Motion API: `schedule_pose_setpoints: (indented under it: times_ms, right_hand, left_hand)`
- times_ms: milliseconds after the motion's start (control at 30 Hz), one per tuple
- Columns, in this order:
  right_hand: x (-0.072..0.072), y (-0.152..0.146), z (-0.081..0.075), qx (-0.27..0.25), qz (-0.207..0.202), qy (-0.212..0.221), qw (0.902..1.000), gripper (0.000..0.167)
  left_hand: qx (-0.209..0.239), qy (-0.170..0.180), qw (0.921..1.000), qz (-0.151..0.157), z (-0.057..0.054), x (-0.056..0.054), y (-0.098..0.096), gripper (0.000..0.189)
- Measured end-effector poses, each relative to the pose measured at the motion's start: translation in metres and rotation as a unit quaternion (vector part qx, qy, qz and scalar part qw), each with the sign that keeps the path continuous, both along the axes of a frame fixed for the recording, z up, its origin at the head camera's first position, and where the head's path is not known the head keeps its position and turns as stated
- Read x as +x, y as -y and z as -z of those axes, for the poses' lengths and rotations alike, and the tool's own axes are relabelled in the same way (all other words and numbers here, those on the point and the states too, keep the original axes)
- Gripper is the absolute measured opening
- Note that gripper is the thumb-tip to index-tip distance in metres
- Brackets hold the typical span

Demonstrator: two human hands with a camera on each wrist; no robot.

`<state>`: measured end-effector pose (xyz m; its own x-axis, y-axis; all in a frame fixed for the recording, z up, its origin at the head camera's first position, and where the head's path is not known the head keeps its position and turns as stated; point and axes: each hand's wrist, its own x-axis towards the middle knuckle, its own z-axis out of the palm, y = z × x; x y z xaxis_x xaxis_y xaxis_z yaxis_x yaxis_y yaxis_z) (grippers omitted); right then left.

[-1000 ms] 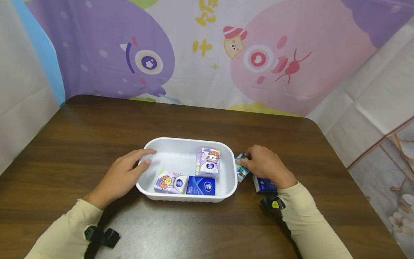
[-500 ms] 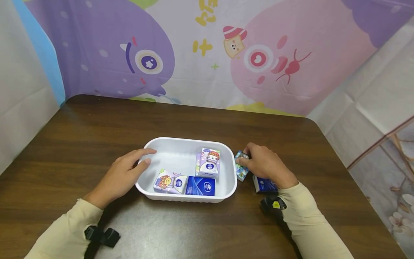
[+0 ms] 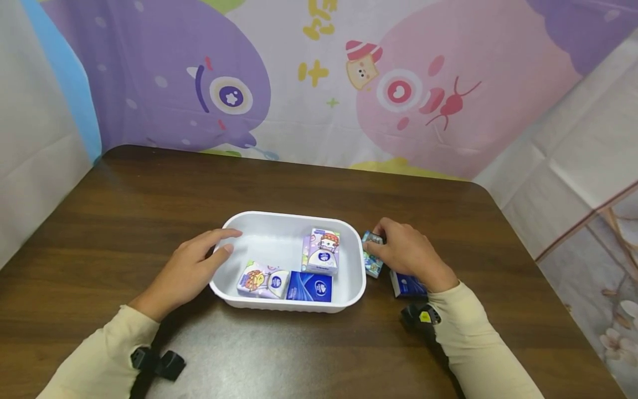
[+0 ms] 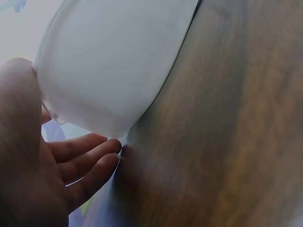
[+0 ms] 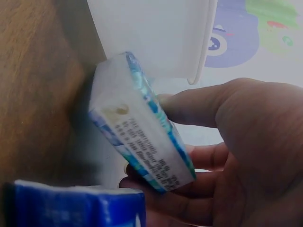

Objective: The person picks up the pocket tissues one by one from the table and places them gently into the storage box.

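My right hand (image 3: 411,252) pinches a small blue-green tissue pack (image 3: 374,263) just outside the right wall of a white plastic basin (image 3: 291,306). In the right wrist view the pack (image 5: 142,137) stands tilted, thumb on its printed face and fingers behind it, with lettering along its white side. My left hand (image 3: 186,269) rests at the basin's left end, index finger and thumb reaching over the rim. The left wrist view shows its other fingers (image 4: 90,163) loosely extended against the basin's outside. Inside the basin lie a lilac cartoon pack (image 3: 261,281), a blue pack (image 3: 310,286) and another cartoon pack (image 3: 322,251).
Partly under my right wrist, a dark blue tissue pack (image 3: 410,284) lies on the brown wooden table (image 3: 259,354). A cartoon-printed cloth (image 3: 309,111) hangs behind the table's far edge. Black camera mounts (image 3: 158,364) sit on both wrists.
The blue-green pack has turned slightly in my right hand and shifted a little toward the table's far side. My left hand and the packs in the basin stay where they were.
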<state>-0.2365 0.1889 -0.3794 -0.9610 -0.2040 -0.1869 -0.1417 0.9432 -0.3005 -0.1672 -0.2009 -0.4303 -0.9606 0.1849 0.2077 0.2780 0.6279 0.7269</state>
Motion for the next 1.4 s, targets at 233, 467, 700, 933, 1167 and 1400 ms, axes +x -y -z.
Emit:
schedule_pose_setpoints:
  times_ms: [233, 467, 700, 933, 1167, 1400]
  right_hand:
    - [0.0003, 0.0, 0.0018, -0.005, -0.005, -0.014, 0.9999, 0.043]
    - [0.0004, -0.0001, 0.0018, -0.012, -0.018, -0.023, 0.9995, 0.044]
    - [-0.0011, -0.0022, 0.0039, -0.02, -0.031, -0.035, 0.9987, 0.044]
    - [-0.002, -0.0029, 0.0061, -0.029, -0.03, -0.034, 0.9985, 0.039]
    - [-0.0017, -0.0015, 0.0055, -0.03, -0.03, -0.034, 0.9985, 0.038]
    - [-0.0016, -0.0012, 0.0055, -0.027, -0.033, -0.034, 0.9985, 0.038]
  left_hand:
    - [0.001, -0.001, 1.0, 0.001, -0.0012, 0.0007, 0.0002, 0.034]
    - [-0.003, 0.001, 1.0, -0.001, 0.0022, -0.0004, 0.0003, 0.034]
    - [-0.002, -0.003, 1.0, -0.002, 0.0008, -0.0004, -0.0004, 0.033]
    - [0.004, 0.0, 1.0, 0.001, -0.0021, 0.0006, -0.0005, 0.033]
    - [-0.003, -0.005, 1.0, -0.002, 0.0013, -0.0002, -0.0003, 0.033]
    - [-0.005, 0.0, 1.0, -0.003, 0.0017, -0.0007, -0.0006, 0.034]
